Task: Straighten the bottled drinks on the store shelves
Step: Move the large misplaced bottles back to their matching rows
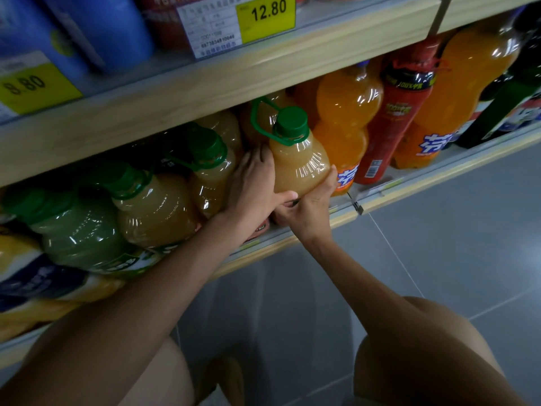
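A big tan juice bottle with a green cap and green carry loop stands at the front of the lower shelf. My left hand wraps round its left side, thumb across the front. From below on the right, my right hand grips the bottle's lower body. Its label is hidden behind both hands. Two similar tan bottles and a pale green one stand in a row to its left.
Right of the held bottle stand orange soda bottles, a red bottle and a dark green one. The upper shelf edge carries yellow price tags. Grey floor tiles and my knees lie below.
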### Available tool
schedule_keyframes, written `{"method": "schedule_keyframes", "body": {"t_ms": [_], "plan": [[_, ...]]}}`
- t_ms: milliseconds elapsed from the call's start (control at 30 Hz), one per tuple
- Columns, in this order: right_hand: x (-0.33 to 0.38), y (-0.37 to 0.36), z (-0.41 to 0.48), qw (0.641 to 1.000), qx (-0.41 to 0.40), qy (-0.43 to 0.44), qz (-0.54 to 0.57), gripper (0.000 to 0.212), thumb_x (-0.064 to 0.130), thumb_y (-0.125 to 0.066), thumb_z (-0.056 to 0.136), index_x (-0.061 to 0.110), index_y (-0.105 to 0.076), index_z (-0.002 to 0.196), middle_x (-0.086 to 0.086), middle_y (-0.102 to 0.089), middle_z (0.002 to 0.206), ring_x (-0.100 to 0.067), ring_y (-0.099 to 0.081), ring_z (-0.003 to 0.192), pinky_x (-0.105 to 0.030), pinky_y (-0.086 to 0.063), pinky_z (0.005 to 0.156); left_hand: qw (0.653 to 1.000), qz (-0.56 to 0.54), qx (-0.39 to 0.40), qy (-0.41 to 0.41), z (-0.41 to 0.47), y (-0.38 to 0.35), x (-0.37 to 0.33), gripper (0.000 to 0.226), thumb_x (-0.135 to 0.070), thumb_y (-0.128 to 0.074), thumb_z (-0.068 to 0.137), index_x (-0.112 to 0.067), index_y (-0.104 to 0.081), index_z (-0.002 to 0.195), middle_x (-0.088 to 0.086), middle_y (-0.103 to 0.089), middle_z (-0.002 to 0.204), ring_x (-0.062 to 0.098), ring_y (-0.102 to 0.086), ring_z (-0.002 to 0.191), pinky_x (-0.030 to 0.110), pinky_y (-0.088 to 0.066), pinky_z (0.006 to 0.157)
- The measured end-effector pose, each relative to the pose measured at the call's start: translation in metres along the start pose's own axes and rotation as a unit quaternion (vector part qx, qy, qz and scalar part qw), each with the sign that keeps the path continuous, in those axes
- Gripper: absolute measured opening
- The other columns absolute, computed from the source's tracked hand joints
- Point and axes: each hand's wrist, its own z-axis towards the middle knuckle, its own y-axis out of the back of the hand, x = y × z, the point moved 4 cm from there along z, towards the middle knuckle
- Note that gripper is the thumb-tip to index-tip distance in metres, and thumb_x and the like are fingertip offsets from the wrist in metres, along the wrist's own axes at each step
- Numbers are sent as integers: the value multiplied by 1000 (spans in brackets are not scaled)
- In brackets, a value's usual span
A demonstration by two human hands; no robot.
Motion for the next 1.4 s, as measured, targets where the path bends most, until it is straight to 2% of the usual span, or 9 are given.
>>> {"method": "schedule_keyframes", "body": {"t_ms": [133,333,467,533,667,733,867,1067,1400], "plan": [[2,-4,-1,1000,-20,-6,0,126,56,-68,63,-9,3,143,-28,-15,144,-32,-22,134,-39,-26,111,999,25,-20,-2,-4,4,-1,89,-49,-72,74,-5,-30,139,8,-40,144,23,-34,133,29,-27,105],[1,-4,1,1000,0,0,-20,122,37,-79,67,-11,6,142,-30,-11,143,-39,-23,135,-51,-29,111,1000,25,-17,-9,-5,3,0,82,-47,-69,77,-5,-32,137,6,-39,144,23,-33,132,30,-28,104],[4,7,1,998,49,8,-33,119,35,-77,72,-12,7,141,-27,-11,145,-35,-23,136,-38,-25,114,999,30,-21,-14,-11,4,-3,80,-47,-67,80,-5,-31,138,8,-37,146,25,-34,132,32,-28,106],[7,17,1,996,73,13,-45,115,35,-77,75,-10,5,142,-25,-16,145,-34,-26,135,-38,-28,113,999,32,-31,-14,-18,4,-6,75,-45,-66,82,-5,-32,137,9,-37,147,26,-35,131,33,-30,105],[10,44,-4,980,120,32,-158,109,52,-70,76,0,-5,147,-20,-32,145,-36,-38,130,-49,-38,102,998,39,-51,-1,-38,6,-14,65,-44,-64,83,-8,-38,131,10,-40,140,29,-40,126,39,-40,96],[8,60,-8,959,129,52,-249,93,55,-63,80,6,-19,146,-16,-41,139,-36,-42,126,-48,-42,97,998,39,-53,6,-45,5,-23,64,-43,-64,83,-10,-38,131,10,-40,137,29,-41,125,40,-42,93],[5,90,-13,912,124,99,-377,64,53,-55,87,10,-40,133,-14,-51,128,-35,-46,120,-45,-40,95,995,74,-55,-40,-57,-2,-51,57,-41,-63,84,-13,-41,128,9,-42,132,29,-42,120,40,-42,90],[3,131,-18,872,128,106,-460,64,55,-51,87,14,-40,135,-11,-49,134,-32,-43,125,-48,-35,103,984,134,-34,-111,-67,-14,-83,57,-46,-57,86,-15,-39,131,8,-45,130,27,-42,119,38,-37,93],[4,216,-3,872,93,59,-477,60,52,-51,88,15,-42,134,-12,-49,133,-33,-42,125,-47,-34,102,965,158,-71,-199,-21,23,-161,64,-48,-55,87,-13,-36,136,9,-45,135,28,-45,120,41,-37,96]]}}
